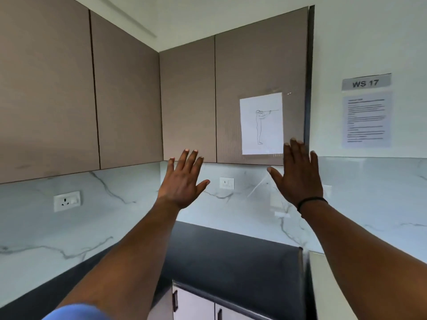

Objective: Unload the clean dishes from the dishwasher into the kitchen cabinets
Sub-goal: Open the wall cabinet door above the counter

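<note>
Blue fabric, seemingly a sleeve (76, 311), is seen at the bottom edge, and from there two bare forearms are stretched up toward the wall cabinets. Nothing is held by the left hand (182, 181): its fingers (188, 158) are spread straight, palm forward, in front of the lower edge of the corner cabinet door (187, 100). Nothing is held by the right hand (298, 172) either; it is opened flat, a black band (312, 200) is worn at the wrist, and its fingertips are raised before the lower corner of the right cabinet door (261, 65), just beside a taped line drawing (262, 123); whether the door is touched cannot be told. All upper cabinet doors are seen shut. No dishes and no dishwasher are shown; a dark tabletop (231, 255) lies below, with a marble backsplash (115, 204), sockets and a "WS 17" notice (366, 82) on the wall. As far as can be judged, unloading is at its very start or between items: the cabinets are yet to be opened, and the dishes, somewhere out of view, are yet to be fetched.
</note>
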